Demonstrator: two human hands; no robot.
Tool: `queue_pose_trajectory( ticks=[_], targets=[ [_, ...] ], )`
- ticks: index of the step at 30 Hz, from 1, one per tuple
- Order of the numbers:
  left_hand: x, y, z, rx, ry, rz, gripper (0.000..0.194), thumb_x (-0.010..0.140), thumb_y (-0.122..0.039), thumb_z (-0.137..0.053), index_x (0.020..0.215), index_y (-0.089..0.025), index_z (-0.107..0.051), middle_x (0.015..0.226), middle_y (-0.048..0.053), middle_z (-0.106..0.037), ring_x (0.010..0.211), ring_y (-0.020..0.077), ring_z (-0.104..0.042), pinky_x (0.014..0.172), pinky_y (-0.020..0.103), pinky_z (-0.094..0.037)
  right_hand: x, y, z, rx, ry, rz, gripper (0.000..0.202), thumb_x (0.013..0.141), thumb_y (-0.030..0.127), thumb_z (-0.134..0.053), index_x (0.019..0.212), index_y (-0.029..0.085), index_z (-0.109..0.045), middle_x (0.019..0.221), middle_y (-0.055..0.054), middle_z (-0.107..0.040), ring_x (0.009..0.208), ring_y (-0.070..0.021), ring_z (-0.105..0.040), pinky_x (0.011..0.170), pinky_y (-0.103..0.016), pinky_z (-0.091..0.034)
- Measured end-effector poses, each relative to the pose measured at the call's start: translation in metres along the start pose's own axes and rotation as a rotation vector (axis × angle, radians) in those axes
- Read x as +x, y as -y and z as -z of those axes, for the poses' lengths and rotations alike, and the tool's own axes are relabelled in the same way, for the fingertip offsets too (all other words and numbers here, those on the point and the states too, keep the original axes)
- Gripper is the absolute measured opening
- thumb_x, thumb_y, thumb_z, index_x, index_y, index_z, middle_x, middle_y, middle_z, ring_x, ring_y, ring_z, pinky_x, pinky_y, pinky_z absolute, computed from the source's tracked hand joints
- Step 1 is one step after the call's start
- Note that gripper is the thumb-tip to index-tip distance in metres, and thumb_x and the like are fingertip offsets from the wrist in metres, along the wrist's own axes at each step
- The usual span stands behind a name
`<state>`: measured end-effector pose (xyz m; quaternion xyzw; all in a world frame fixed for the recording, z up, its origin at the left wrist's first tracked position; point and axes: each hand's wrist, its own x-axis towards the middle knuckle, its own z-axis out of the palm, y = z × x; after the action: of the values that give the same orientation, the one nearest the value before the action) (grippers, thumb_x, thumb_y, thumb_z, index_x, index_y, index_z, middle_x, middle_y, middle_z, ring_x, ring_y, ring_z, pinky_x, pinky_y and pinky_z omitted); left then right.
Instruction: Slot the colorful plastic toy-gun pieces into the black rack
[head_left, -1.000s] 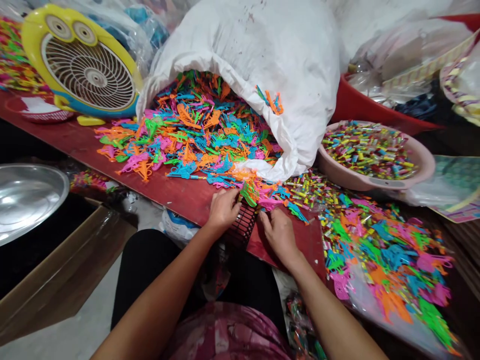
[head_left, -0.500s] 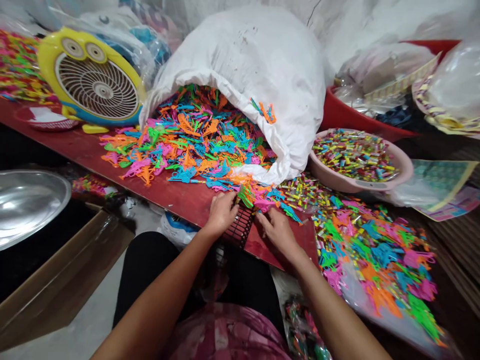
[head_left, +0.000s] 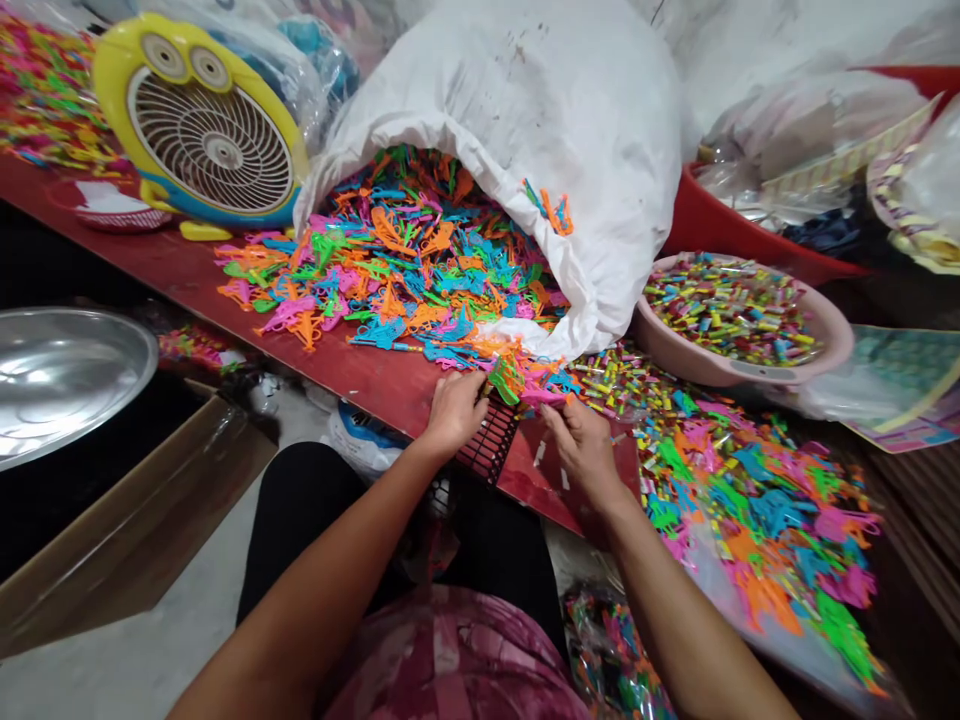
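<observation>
Plastic pieces [head_left: 442, 265] in pink, orange, green and blue lie heaped in the open mouth of a white sack [head_left: 570, 110] and spread out before it on the red table [head_left: 360, 385]. At the far left is a shiny metal basin [head_left: 67, 380], with a brown carton [head_left: 135, 520] just beside it. On the table's left part sit a red basket [head_left: 124, 215] and, to its right, a yellow and blue fan [head_left: 217, 145]. The left hand [head_left: 456, 415] rests at the left edge of a black grid [head_left: 487, 440], its fingers bent and close together near a green piece [head_left: 502, 382]; whether they grip anything cannot be told. Right of the grid, the right hand [head_left: 589, 450] has its thumb and forefinger a little apart by a pink piece [head_left: 544, 396], and it is unclear whether they clamp it. Beyond lie small wrapped tubes [head_left: 619, 380], both loose and filling a pink basin [head_left: 832, 345]. Farther right, more plastic pieces are strewn among the tubes and over a clear sheet [head_left: 724, 580]. A red tub [head_left: 712, 225] stands behind the pink basin.
</observation>
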<state>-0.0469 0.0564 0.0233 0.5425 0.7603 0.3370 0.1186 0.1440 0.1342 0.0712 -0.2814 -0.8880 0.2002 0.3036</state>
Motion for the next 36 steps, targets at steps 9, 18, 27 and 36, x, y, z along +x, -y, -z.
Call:
queue_pose_trajectory(
  ticks=[9, 18, 27, 36],
  targets=[
    [0.0, 0.0, -0.001, 0.017, 0.002, -0.003, 0.012, 0.089, -0.022, -0.053, 0.1, -0.023, -0.058, 0.096, 0.004, -0.069, 0.098, 0.024, -0.058, 0.079, 0.036, -0.037, -0.019, -0.006, -0.028, 0.186, -0.084, -0.201, 0.02, 0.093, 0.039, -0.058, 0.086, 0.02, -0.058, 0.074, 0.002, -0.057, 0.065, -0.0131, -0.051, 0.062, -0.025, -0.04],
    [-0.001, -0.001, -0.001, 0.051, 0.01, -0.012, 0.006, 0.089, -0.022, -0.053, 0.094, -0.023, -0.056, 0.094, 0.005, -0.067, 0.099, 0.0251, -0.057, 0.08, 0.036, -0.037, -0.023, -0.004, -0.038, 0.106, -0.099, -0.123, 0.022, 0.098, 0.034, -0.05, 0.083, 0.02, -0.056, 0.072, 0.002, -0.055, 0.065, -0.0138, -0.049, 0.063, -0.026, -0.037],
    [0.0, -0.001, -0.001, 0.072, 0.03, -0.002, 0.006, 0.088, -0.022, -0.053, 0.094, -0.023, -0.055, 0.094, 0.006, -0.066, 0.099, 0.0253, -0.057, 0.08, 0.036, -0.037, -0.021, -0.007, -0.028, 0.097, -0.172, -0.102, 0.016, 0.098, 0.033, -0.05, 0.087, 0.021, -0.055, 0.076, 0.001, -0.056, 0.068, -0.0153, -0.051, 0.066, -0.028, -0.04],
    [-0.001, -0.002, -0.001, 0.058, 0.016, 0.002, 0.011, 0.088, -0.021, -0.053, 0.099, -0.023, -0.056, 0.095, 0.005, -0.066, 0.099, 0.0246, -0.057, 0.081, 0.036, -0.038, -0.017, -0.03, -0.01, 0.054, 0.028, -0.012, 0.023, 0.096, 0.035, -0.053, 0.077, 0.022, -0.052, 0.068, 0.003, -0.052, 0.061, -0.0144, -0.047, 0.06, -0.027, -0.038]
  ],
)
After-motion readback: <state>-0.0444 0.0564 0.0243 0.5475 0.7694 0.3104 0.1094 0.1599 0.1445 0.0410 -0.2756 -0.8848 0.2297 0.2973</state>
